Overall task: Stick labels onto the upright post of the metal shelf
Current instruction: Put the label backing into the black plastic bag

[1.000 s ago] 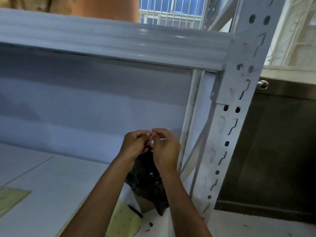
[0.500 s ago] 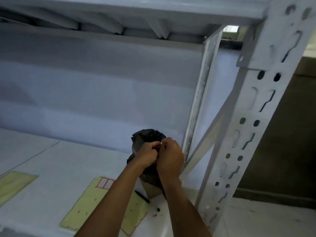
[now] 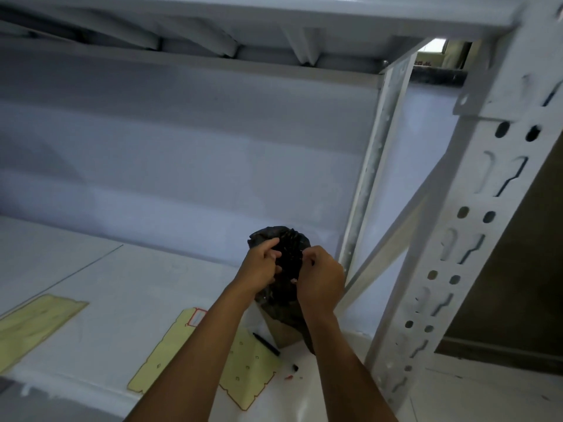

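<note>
Both hands are now parting a little after being pressed together half a second ago, and the view is dipping lower, so more of the shelf's underside is showing overhead. Left hand (image 3: 262, 263) is curling its fingers in front of the black bag (image 3: 288, 254), thumb and fingertips pinched; something tiny may be between them, but I cannot tell what. Right hand (image 3: 321, 278) is sitting just beside it, fingers bent inward toward the bag, and whether it is grasping anything is also too blurred to say. No loose label is showing clearly in either hand.

Over on the right, the upright post (image 3: 466, 239) is standing white and slotted, with pairs of round holes and keyhole cutouts running down it, well apart from the hands. A diagonal brace (image 3: 393, 248) is crossing behind it toward the rear post (image 3: 373, 166).

Down on the shelf board (image 3: 100, 287), a yellowish label sheet (image 3: 253, 373) is lying flat under the forearms, with one red-bordered label (image 3: 198, 316) at its top corner. A black pen (image 3: 266, 344) is resting beside the bag's base, and a second yellowish sheet (image 3: 33, 324) is lying far left.
</note>
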